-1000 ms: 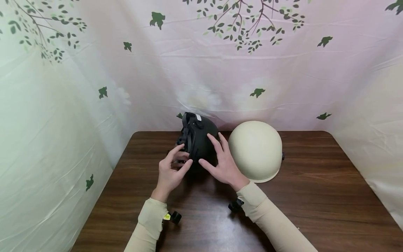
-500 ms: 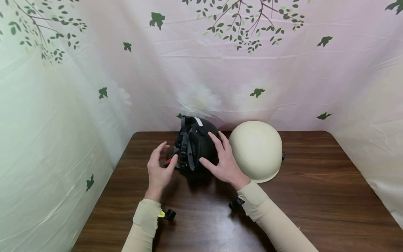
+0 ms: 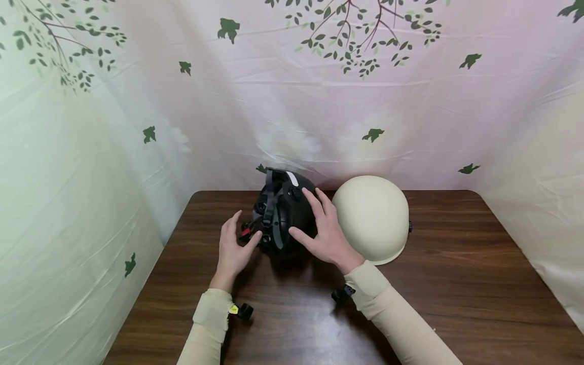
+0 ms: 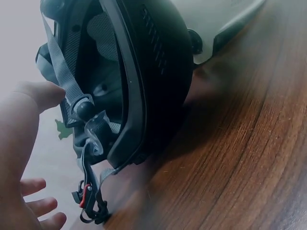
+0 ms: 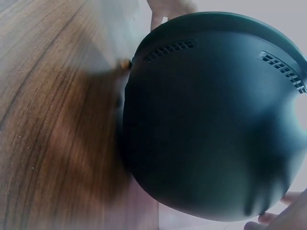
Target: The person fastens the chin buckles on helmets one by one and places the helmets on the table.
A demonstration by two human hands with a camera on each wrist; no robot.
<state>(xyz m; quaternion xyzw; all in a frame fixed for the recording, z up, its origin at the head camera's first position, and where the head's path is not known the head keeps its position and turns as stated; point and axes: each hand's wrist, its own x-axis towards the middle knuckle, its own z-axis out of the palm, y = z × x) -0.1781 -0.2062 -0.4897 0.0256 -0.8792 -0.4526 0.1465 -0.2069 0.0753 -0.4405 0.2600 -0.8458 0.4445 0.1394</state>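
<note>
A black helmet (image 3: pixel 298 215) lies on its side on the table, its opening and grey straps facing left. My right hand (image 3: pixel 327 238) has its fingers spread against the smooth shell; in the right wrist view, fingertips (image 5: pixel 266 219) show at the shell's edge. Beside the opening is my left hand (image 3: pixel 231 253), fingers apart and gripping nothing. In the left wrist view its thumb (image 4: pixel 45 94) is near or against the side strap (image 4: pixel 67 72); contact is unclear. A chin-strap buckle (image 4: pixel 88 196) with a red part hangs near the left fingertips.
A cream helmet (image 3: pixel 371 218) stands dome-up just right of the black one, with a dark knob (image 3: pixel 410 226) on its side. Both are near the back edge of the brown wooden table (image 3: pixel 456 284). Leaf-printed curtains (image 3: pixel 292 101) enclose the back and sides.
The black helmet has turned so that its opening shows more toward me. My left hand has moved left, away from the helmet's rim. The right hand stays nearly in place.
</note>
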